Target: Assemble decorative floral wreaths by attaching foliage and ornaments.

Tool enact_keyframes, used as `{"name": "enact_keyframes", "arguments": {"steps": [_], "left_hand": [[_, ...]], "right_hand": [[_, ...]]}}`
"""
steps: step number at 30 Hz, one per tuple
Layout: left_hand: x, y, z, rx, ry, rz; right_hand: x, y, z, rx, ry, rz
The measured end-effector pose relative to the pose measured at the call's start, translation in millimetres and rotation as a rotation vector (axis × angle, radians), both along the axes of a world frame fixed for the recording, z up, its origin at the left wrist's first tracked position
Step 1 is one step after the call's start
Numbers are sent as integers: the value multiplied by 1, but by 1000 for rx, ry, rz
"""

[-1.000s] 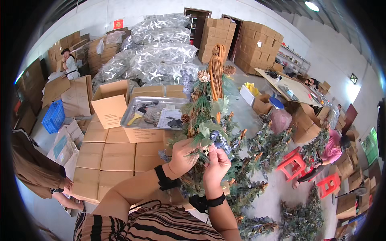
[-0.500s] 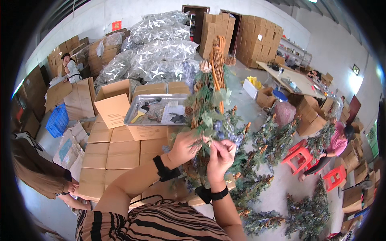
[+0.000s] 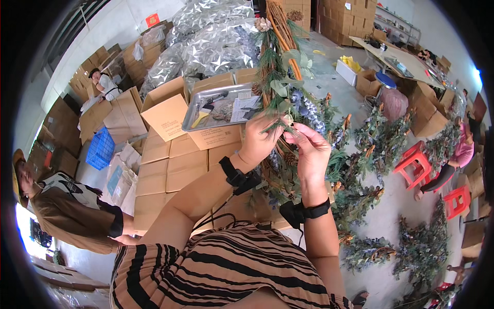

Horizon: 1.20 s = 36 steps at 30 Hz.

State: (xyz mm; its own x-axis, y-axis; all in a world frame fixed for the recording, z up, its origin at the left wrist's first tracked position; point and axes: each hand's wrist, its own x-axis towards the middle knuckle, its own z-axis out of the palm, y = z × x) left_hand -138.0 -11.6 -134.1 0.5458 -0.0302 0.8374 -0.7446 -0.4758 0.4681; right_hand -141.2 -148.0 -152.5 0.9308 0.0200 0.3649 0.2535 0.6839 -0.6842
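An artificial garland of twisted brown twigs (image 3: 282,28) stretches away in front of me, dressed with pine needles, green leaves, pine cones and blue berries (image 3: 310,112). My left hand (image 3: 260,138) is closed at its near part, with a green sprig (image 3: 278,126) at the fingertips. Close beside it on the right, my right hand (image 3: 313,150) pinches at the same sprig with thumb and forefinger. The exact bit between those fingers is too small to make out. A pale pine cone (image 3: 263,24) sits farther up the twigs. Black bands circle both wrists.
Closed cardboard boxes (image 3: 188,172) form the work surface. A metal tray (image 3: 218,127) holds a yellow-handled brush (image 3: 201,117) and paper. More garlands (image 3: 360,198) lie at right by red stools (image 3: 413,165). One person (image 3: 77,211) stands left; another in pink (image 3: 464,147) sits right.
My view has tilted down and shifted left, so the scene sits higher and farther right. Both hands stay together at the garland's sprig. The person at left shows more fully.
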Motion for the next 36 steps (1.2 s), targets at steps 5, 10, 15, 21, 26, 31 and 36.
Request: {"name": "enact_keyframes", "arguments": {"steps": [5,10,15,21,26,31,36], "left_hand": [[-4,0,0,17,25,10],[-4,-1,1,-12,27,-16],[-10,-1,14,101,-12,-10],[-15,-1,17,158,-32,46],[-16,1,16,179,-32,48],[-14,3,8,174,-66,42],[-10,9,5,198,-18,8]], "right_hand": [[-2,-1,3,0,-1,22],[0,1,0,-90,-40,-99],[4,3,-2,-249,-79,-289],[1,-5,5,-567,-217,-421],[-2,-3,7,-609,-250,-425],[-2,-1,2,-508,-200,-388],[-3,-3,5,-580,-296,-420]]}}
